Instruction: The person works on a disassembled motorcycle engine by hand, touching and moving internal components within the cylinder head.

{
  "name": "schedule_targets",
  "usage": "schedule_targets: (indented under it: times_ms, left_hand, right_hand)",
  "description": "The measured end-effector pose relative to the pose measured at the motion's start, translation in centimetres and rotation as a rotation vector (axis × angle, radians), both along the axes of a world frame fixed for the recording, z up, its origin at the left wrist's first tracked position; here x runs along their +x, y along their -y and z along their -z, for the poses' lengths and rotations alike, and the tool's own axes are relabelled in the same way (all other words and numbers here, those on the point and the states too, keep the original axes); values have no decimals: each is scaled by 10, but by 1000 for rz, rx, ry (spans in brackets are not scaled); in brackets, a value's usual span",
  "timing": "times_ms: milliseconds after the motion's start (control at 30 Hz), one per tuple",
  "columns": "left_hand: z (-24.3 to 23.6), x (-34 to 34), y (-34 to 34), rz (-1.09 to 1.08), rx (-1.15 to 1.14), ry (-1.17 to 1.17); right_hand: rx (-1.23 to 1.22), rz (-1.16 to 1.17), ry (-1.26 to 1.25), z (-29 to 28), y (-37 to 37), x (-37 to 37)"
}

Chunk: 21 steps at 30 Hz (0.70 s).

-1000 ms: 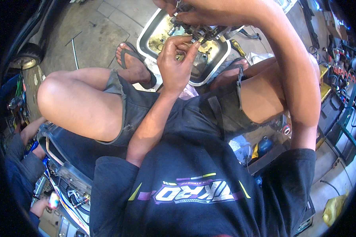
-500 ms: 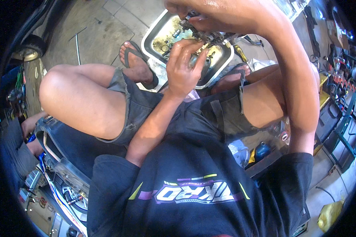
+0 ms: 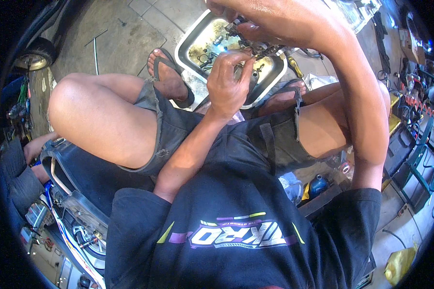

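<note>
My right hand (image 3: 255,24) reaches in from the right and grips a dark, oily metal engine part (image 3: 263,48) that looks like a carburetor. The hand covers much of it. Below it, my left hand (image 3: 229,82) has its thumb and fingers drawn together in a pinch at the part's lower side. Whatever sits between those fingertips is too small to make out. Both hands are over a white-rimmed basin (image 3: 180,53) with stained liquid and several small loose parts (image 3: 207,60) in it.
A yellow-handled tool (image 3: 295,67) lies right of the basin. My sandalled feet (image 3: 166,72) flank it. A T-shaped wrench (image 3: 95,50) is on the concrete floor to the left. A blue bottle (image 3: 318,185) stands by my right thigh. Another person's leg (image 3: 26,176) shows at far left.
My left fingers, spread beneath the part before, have closed into a pinch against it. The metal part has turned a little in my right hand.
</note>
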<state>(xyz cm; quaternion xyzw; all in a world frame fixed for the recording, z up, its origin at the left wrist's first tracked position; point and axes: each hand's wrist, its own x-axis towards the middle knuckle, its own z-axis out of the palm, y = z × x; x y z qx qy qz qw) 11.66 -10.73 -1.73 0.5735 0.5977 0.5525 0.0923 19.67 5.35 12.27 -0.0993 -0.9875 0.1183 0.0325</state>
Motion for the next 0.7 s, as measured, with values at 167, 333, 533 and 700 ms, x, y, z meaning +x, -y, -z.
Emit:
schedule_targets:
  times_ms: [167, 333, 533, 700]
  left_hand:
    - [1, 0, 2, -12, -79, 107]
    - [-2, 1, 1, 15, -44, 121]
    - [4, 5, -2, 38, 30, 169]
    - [5, 1, -4, 62, 79, 66]
  right_hand:
    - [153, -16, -181, 11, 0, 6]
    - [3, -29, -62, -6, -3, 8]
    - [-139, -47, -200, -5, -11, 15]
    - [-24, -19, -246, -9, -14, 24]
